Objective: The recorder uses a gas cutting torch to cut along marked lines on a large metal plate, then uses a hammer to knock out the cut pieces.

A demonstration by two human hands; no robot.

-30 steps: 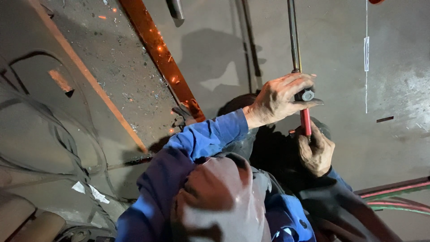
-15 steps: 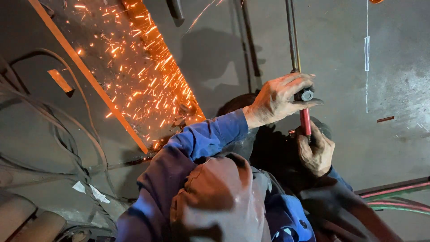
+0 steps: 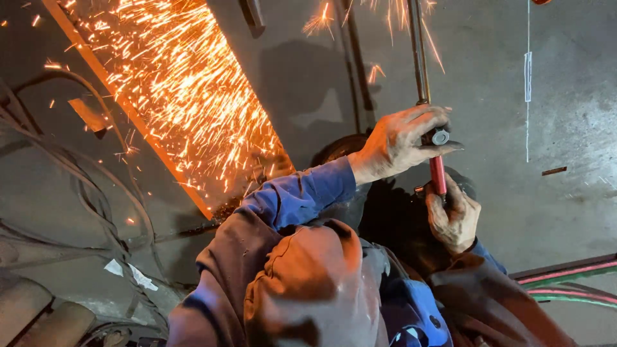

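We had left hand (image 3: 402,142) clamped around the torch (image 3: 438,168) valve, right hand (image 3: 454,220) gripping its red handle below. Sparks (image 3: 186,109) sprayed left along the steel edge (image 3: 128,115); bare floor (image 3: 565,96) open right, hoses (image 3: 565,283) near the lower-right corner.

rod (image 3: 419,58) cut off at top, hoses (image 3: 565,283) cut off right

**Sparks over a grey concrete floor**

The concrete floor (image 3: 565,212) is worn and stained, with a chalk line (image 3: 527,71). Orange sparks (image 3: 186,96) light the steel beam (image 3: 160,128). Dark cables (image 3: 77,180) trail left; red and green hoses (image 3: 572,283) lie right.
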